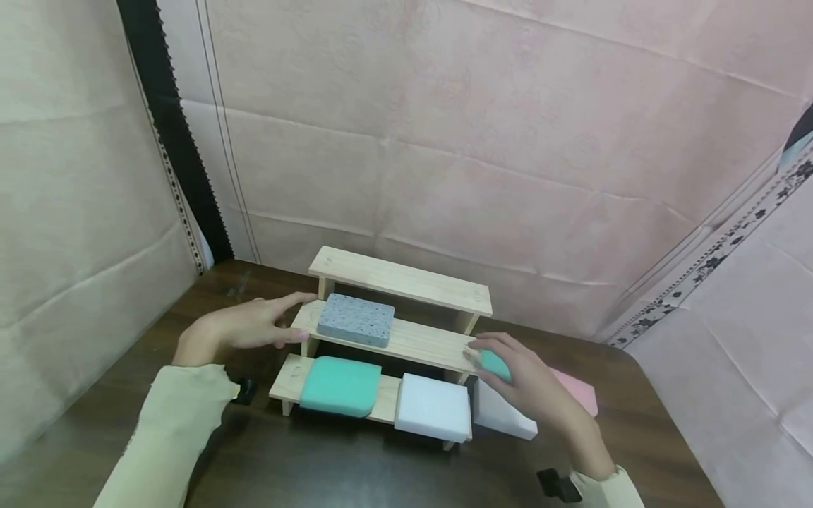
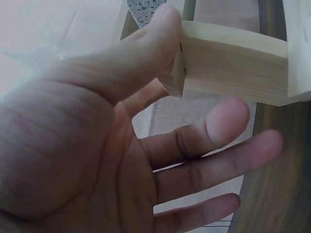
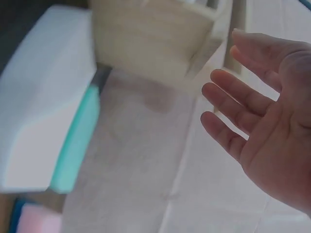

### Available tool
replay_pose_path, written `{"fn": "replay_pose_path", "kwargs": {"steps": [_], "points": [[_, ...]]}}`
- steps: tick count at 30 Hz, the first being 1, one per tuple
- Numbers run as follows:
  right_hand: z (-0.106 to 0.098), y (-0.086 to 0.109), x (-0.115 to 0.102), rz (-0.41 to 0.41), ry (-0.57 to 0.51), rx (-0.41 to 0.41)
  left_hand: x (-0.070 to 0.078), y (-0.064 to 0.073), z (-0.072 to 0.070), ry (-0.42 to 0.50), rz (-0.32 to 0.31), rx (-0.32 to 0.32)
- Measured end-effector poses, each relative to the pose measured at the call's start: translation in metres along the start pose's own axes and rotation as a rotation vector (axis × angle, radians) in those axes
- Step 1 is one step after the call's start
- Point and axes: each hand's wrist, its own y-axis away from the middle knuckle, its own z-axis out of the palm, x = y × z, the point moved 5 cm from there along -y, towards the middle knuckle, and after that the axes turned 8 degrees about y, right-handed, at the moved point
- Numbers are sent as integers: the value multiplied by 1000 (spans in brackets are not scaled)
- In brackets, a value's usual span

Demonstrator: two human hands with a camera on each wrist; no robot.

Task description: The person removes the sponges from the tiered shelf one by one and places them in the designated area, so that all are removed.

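Note:
A three-step wooden stand (image 1: pixel 400 279) rests on the table. On its middle step lies a speckled blue-grey sponge (image 1: pixel 356 319). The lowest step carries a teal sponge (image 1: pixel 341 385) and a white sponge (image 1: pixel 433 407). My left hand (image 1: pixel 248 326) is at the left end of the middle step, thumb toward the front and index finger toward the back; in the left wrist view the thumb (image 2: pixel 165 29) meets the wood. At the step's right end is my right hand (image 1: pixel 521 370), fingers loosely bent, palm free of any object. Whether it touches the wood is unclear.
Right of the stand, partly behind my right hand, are another white block (image 1: pixel 504 413), a teal block (image 1: pixel 495 364) and a pink block (image 1: pixel 576 390). The brown table (image 1: pixel 317 466) has cloth hangings (image 1: pixel 444 141) behind it and at both sides.

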Motion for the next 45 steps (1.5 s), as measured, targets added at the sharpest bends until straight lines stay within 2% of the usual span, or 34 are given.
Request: {"fn": "replay_pose_path", "kwargs": {"steps": [3,11,20,25,30,37,45], "points": [[-1,-14,-16,-29,-32,0,-1,1,-1,-3,-11,5],[9,-49,-48,-74,-111,-77,1,2,1,6,2,9],[23,-90,-86,-174,-69,-99,5,1,4,10,-9,13],[32,-106,-103,-223,-39,-106,2,2,2,15,-25,14],[38,-111,-107,-222,10,-96,-1,1,2,36,-31,9],[33,-104,-98,-215,49,-60,2,-3,4,22,-28,0],[29,-93,-82,-177,40,-93,1,-1,1,-1,-21,5]]}}
